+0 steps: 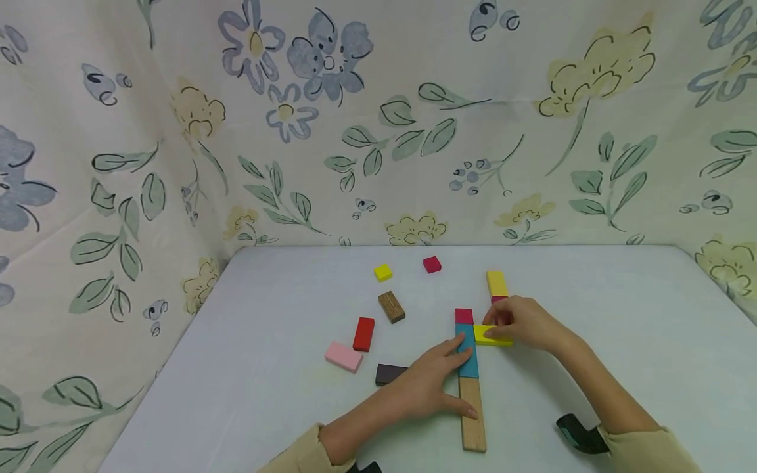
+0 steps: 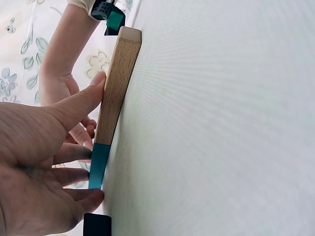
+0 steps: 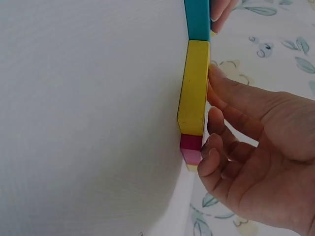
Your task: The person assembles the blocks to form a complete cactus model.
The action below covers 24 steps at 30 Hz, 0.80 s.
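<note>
My left hand (image 1: 434, 384) spreads its fingers over a row of blocks, fingertips resting on the blue block (image 1: 470, 365) and thumb on the long wooden block (image 1: 472, 436). A crimson cube (image 1: 464, 316) sits at the blue block's far end. To the right, a bright yellow block (image 1: 499, 341) lies crosswise, one end against the blue block's side. My right hand (image 1: 529, 322) pinches this yellow block, with the thumb on top and curled fingers at its far side. Beyond that hand stands a paler yellow block (image 1: 497, 284) with a magenta piece (image 1: 499, 299) at its near end, partly hidden.
Left of the row lie a dark block (image 1: 389, 374), a pink block (image 1: 344, 357), a red block (image 1: 363, 334) and a brown block (image 1: 391, 307). Farther back are a small yellow block (image 1: 383, 272) and a red cube (image 1: 432, 264). Floral cloth (image 1: 367, 190) hangs behind the white table (image 1: 266, 394).
</note>
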Motion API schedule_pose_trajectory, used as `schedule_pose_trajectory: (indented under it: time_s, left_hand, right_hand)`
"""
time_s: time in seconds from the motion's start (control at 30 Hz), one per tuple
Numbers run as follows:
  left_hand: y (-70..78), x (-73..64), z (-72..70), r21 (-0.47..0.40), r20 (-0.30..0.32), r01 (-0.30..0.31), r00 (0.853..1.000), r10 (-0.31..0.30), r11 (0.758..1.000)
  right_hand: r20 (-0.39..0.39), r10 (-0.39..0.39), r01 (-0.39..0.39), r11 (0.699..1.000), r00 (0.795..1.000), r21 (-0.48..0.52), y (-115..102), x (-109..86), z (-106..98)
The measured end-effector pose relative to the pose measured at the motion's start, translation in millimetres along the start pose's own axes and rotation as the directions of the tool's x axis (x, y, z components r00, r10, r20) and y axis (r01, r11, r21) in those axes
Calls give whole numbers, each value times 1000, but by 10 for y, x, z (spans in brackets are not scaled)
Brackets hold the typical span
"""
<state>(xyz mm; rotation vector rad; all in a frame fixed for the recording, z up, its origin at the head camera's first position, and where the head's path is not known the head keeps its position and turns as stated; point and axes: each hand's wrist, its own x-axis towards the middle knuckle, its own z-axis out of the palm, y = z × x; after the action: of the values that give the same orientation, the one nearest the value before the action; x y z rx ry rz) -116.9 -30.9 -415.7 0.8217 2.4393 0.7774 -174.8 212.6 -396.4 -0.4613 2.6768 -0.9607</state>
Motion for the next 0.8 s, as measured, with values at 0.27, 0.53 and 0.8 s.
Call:
schedule_pose_trajectory:
  time_s: [0.27,0.53,0.8]
  left_hand:
    - [-270,150,186,18,-27,-57,998,57,998]
    - [-347,189,246,38,-42,-82,996,83,996]
    - [-57,5,24,2,-14,-34,999,34,999]
  right_hand:
    - [-4,17,-17,1000,1000,4,-11,3,16]
    - [-18,12,-12,1000,1000,7,-26,-9,27]
    - [-112,-15,10,999,994,-39,70,3,-32]
